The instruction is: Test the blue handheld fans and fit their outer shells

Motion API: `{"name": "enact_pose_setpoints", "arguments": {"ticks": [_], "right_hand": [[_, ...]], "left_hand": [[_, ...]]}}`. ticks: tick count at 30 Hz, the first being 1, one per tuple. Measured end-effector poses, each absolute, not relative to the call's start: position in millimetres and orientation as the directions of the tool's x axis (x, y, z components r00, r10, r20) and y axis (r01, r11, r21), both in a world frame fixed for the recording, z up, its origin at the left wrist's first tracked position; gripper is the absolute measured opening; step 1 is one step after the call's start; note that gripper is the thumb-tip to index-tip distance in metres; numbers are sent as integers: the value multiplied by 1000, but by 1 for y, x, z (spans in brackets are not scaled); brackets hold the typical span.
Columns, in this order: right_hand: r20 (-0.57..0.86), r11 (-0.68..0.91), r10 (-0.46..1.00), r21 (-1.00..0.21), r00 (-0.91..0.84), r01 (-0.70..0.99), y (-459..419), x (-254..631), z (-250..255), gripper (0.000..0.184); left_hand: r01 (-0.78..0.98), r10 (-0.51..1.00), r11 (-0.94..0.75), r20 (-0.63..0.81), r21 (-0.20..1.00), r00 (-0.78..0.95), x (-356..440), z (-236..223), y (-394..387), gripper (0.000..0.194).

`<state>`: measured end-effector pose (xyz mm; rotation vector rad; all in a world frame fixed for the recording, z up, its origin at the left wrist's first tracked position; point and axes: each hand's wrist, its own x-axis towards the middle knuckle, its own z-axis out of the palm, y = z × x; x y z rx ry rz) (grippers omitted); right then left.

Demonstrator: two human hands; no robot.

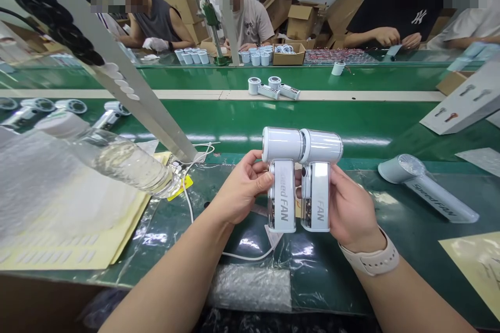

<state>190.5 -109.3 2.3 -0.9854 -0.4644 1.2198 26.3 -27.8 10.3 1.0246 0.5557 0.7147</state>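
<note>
Two white handheld fans are held up side by side above the bench. My left hand (248,184) grips the handle of the left fan (282,182), thumb on its side near the "FAN" lettering. My right hand (351,205) is wrapped round the right fan (322,182) from its right side, fingers mostly hidden behind it. The two heads touch or nearly touch at the top, both lying sideways, with the handles hanging down a small gap apart. To the right, a bagged Speed FAN unit (427,187) lies on the bench.
A water bottle (125,158) stands tilted in view over yellow label sheets (78,255) at left. A slanted white post (148,109) rises there. Beyond runs a green conveyor (332,119) carrying two fans (269,88). A white cable (250,258) and bubble wrap (252,287) lie in front. Several co-workers sit opposite.
</note>
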Motion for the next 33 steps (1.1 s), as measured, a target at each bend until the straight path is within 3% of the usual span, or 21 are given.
{"name": "enact_pose_setpoints", "arguments": {"ticks": [11,16,19,21,23,26,29,33], "right_hand": [[-333,-83,899,-767,284,-636,-108,188,4,24],[-149,35,919,-892,366,-450,-113,193,-6,24],[34,111,939,-971,342,-210,-117,200,-12,38],[167,188,948,-981,273,-52,-119,205,-11,50],[316,308,928,-949,198,72,-121,209,-6,55],[533,506,840,-838,105,205,-123,213,4,50],[648,613,761,-737,39,284,-123,214,11,43],[705,668,709,-674,7,316,-122,213,12,41]], "left_hand": [[-222,761,399,-186,890,622,27,12,-27,60],[-227,775,300,-98,926,624,26,14,-27,49],[-223,804,106,48,969,592,25,12,-28,51],[-179,811,-112,194,978,553,23,10,-30,53],[-138,763,-408,420,902,492,22,9,-31,50],[-99,546,-780,750,618,373,21,8,-33,27],[-25,359,-920,869,390,341,20,12,-34,17],[29,246,-967,901,252,356,16,18,-36,14]]}}
